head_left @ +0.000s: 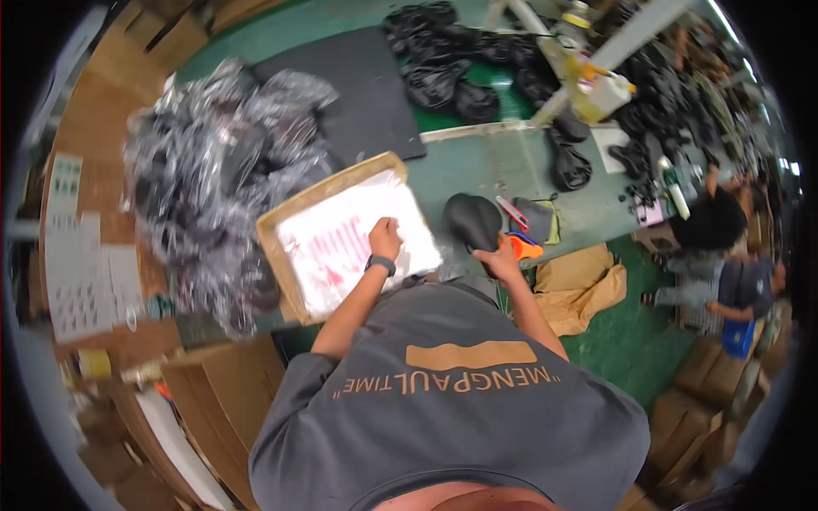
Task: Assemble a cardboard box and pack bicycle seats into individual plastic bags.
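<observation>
My left hand (386, 238), with a dark band at the wrist, is over a shallow cardboard box (267, 230). Its fingers are curled against a stack of white plastic bags (328, 234) with pink print; whether they pinch a bag is too small to tell. My right hand (501, 258) grips the narrow end of a black bicycle saddle (473, 220), whose wide end points away from me over the green table. Beside that hand lie an orange tool (526, 248), a red box cutter (513, 214) and a grey cloth (535, 217).
Saddles in clear plastic wrap (230, 170) are heaped at the left. A dark mat (354, 89) lies beyond the box. Black saddles (571, 162) and a yellow-labelled jug (603, 92) are at the far right. Brown paper (579, 289) lies to my right; another person (741, 285) stands farther off.
</observation>
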Demonstrator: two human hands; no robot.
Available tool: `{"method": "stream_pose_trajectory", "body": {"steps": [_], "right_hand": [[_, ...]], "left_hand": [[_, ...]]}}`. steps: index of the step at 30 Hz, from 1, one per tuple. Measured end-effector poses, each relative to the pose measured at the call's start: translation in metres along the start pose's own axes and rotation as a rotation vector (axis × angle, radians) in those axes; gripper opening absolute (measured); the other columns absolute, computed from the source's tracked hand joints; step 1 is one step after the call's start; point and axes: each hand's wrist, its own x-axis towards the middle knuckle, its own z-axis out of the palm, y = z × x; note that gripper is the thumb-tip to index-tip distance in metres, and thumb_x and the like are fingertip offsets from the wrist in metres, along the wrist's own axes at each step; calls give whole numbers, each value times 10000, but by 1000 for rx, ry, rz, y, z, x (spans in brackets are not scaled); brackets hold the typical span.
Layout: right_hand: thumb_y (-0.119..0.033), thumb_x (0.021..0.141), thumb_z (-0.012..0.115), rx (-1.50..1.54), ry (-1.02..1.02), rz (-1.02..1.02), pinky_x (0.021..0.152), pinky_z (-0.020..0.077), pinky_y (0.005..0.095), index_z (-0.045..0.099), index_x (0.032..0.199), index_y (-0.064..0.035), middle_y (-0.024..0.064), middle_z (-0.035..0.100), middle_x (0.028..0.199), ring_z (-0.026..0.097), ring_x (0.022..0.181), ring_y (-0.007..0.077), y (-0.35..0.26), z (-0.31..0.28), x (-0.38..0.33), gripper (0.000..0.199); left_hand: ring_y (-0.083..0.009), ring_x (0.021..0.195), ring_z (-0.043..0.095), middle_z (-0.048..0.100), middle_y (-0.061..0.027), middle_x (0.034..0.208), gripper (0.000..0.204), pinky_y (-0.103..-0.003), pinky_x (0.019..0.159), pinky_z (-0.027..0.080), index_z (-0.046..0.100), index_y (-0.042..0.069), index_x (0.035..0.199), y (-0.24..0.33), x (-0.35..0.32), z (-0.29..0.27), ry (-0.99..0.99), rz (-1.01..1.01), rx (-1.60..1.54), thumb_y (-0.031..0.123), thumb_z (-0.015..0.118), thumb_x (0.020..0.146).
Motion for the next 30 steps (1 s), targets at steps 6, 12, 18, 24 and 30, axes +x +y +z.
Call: {"method": "stream_pose_trajectory", "body": {"steps": [6,12,18,24,30], "right_hand": [[-104,941,765,969,-498,314,672,606,352,447,1479,-21,133,709,1128,702,832,207,-134,-28,-87,630],[-57,901,802,602,-575,113,690,636,369,483,1405,-34,117,694,1073,728,816,220,-143,64,-29,597],[-28,912,785,695,-873,236,698,655,359,467,1392,-36,126,687,1070,751,834,238,-200,124,-27,576],[-101,977,745,999,-1001,567,717,640,338,571,1269,11,156,682,1053,714,872,257,-240,123,-41,358],[-159,980,741,1188,-1022,242,777,601,336,510,1418,57,195,662,1241,676,960,227,-251,67,-42,540]], "left_hand": [[-179,673,683,718,-104,970,265,-320,559,548,637,-9,1068,27,-14,-42,36,-423,-605,248,574,1078],[-131,822,656,733,-44,1016,292,-278,727,539,743,31,1079,13,-33,-70,-135,-307,-344,301,633,1067],[-149,961,710,739,-34,1027,271,-331,892,595,724,-2,1188,20,-56,-105,-405,-82,-347,217,590,1102],[-199,1036,728,750,-89,1144,262,-342,935,599,691,-3,1227,120,-126,-183,-139,-327,-948,184,545,1115],[-192,998,691,721,-95,1111,175,-367,897,603,652,24,1215,115,-110,-292,204,-116,-1547,110,614,1067]]}}
